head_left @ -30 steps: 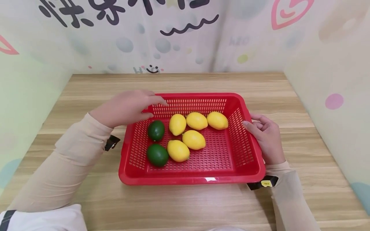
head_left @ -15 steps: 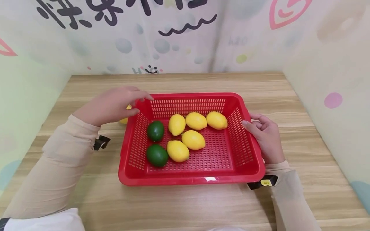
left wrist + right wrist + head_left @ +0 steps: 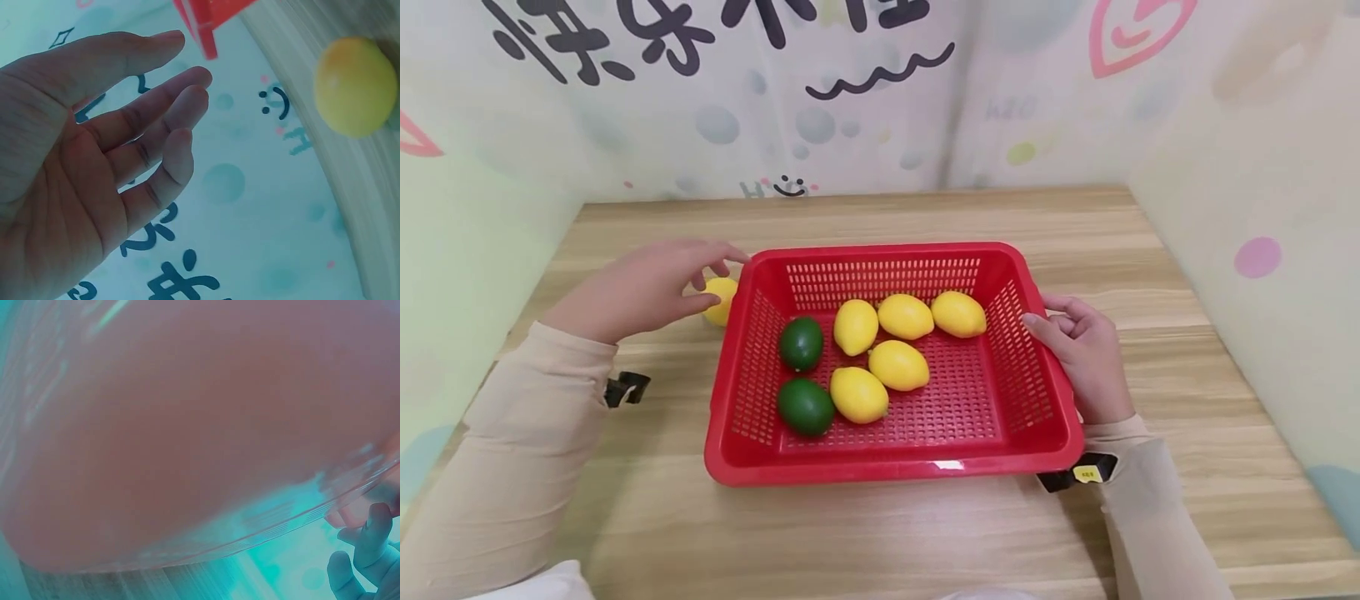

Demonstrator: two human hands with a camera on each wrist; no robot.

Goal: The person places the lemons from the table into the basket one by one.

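Note:
A red plastic basket [image 3: 887, 475] sits mid-table in the head view. Inside lie several yellow lemons [image 3: 898, 365] and two dark green fruits [image 3: 806, 407] shaped like limes or small avocados. My right hand [image 3: 1086, 358] grips its right rim, thumb on top and fingers outside. In the right wrist view the basket's wall [image 3: 187, 425] fills most of the frame, blurred. To the left, my left hand [image 3: 640, 287] hovers with loosely bent, empty fingers, its fingertips close to the basket's back-left corner. Another lemon [image 3: 721, 302] sits on the table just outside that corner, partly behind the hand.
The wood-grain table [image 3: 880, 542] extends around the basket on every side. A patterned wall [image 3: 880, 133] with printed characters stands along the back edge, and side walls rise at left and right.
My left hand has moved left from over the basket's back-left corner to beyond its rim, uncovering the lemon outside. My right hand stays on the right rim.

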